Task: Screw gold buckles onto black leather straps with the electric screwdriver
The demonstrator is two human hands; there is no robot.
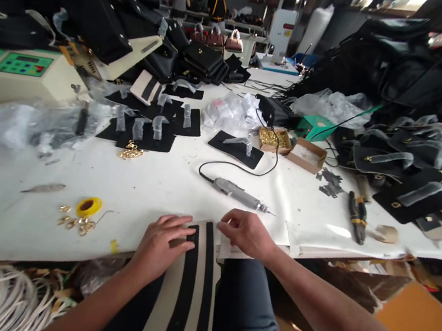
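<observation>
Beige panel (160, 314) with two black strips (183, 296) running along it is lying across my lap, its far end reaching the front edge of the white table (167, 179). Far to the left of the panel and beyond it, a machine (58, 82) with green control faces is standing, and crumpled clear plastic (2, 121) is lying in front of it. Nearer to the panel, still on its left, gold clasps (70, 224) are sitting around a yellow roll (89, 207). Beyond the panel and to the left, a pile of gold hardware (131, 151) is touching the front of some black pieces (160, 143) with plastic-wrapped handles. My left hand (162, 243) is resting on the panel's far left part, fingers spread and holding it from above without clenching. Beyond the panel's far end and slightly right, a grey rotary tool (237, 192) is lying with its tip pointing right. My right hand (246, 234) is hovering or resting just beside the panel's far right corner, fingers curled; I cannot tell whether they are pinching anything. Farther beyond the panel and to its right, a box of gold pieces (275, 138) is sitting beside a brown tray (307, 155). Well to the right of the panel, pliers (357, 219) are lying near small dark pieces (330, 183).
</observation>
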